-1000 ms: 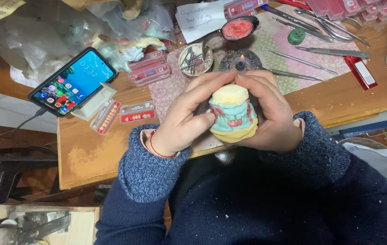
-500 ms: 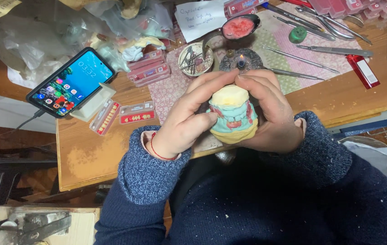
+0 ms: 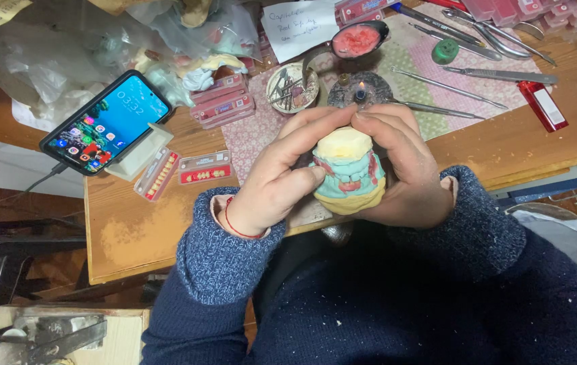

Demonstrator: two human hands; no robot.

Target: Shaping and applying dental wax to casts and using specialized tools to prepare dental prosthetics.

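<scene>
From the head view, the left hand [image 3: 276,184] and right hand [image 3: 405,174] both grasp a plaster dental model [image 3: 348,170] held over the near edge of the wooden table [image 3: 133,230]. It looks heavy, stiff and brittle; gripping its bare sides seems safest.

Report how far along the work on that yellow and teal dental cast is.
Done: pink wax and teeth already sit between the halves of the yellow and teal plaster dental cast. In hand: left hand and right hand clasp it together. Left: the trays of spare artificial teeth and steel hand tools lie unused.
</scene>
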